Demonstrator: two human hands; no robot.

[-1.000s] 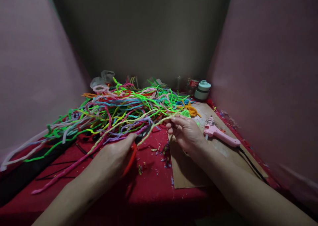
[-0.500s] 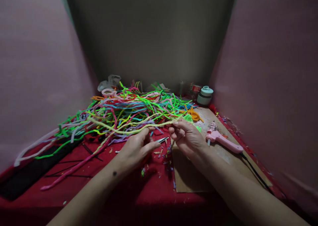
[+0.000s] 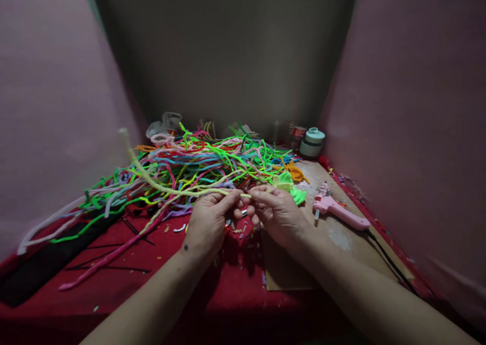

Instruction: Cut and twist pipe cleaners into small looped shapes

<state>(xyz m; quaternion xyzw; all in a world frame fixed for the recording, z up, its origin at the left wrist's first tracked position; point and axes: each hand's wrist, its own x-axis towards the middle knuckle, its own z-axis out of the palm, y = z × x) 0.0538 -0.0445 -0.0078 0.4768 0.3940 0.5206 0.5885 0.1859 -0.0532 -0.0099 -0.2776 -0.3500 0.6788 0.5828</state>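
Note:
A long pale yellow pipe cleaner runs across the front of the heap, its left end curving up into the air. My left hand pinches it between thumb and fingers. Close beside it, my right hand also has thumb and forefinger closed on the pipe cleaner. Only a short stretch shows between the two hands. A small shiny metal piece shows behind the left fingertips, mostly hidden. Bright green looped pipe-cleaner pieces lie just past the right hand.
A large tangled heap of coloured pipe cleaners covers the back of the red cloth. On the right, a pink glue gun with a black cord rests on a brown board. A mint-lidded jar stands behind.
My left hand has moved up and right, closing onto the pipe cleaner near the right hand. The pipe cleaner's left end has swung upward. My right hand has shifted slightly left.

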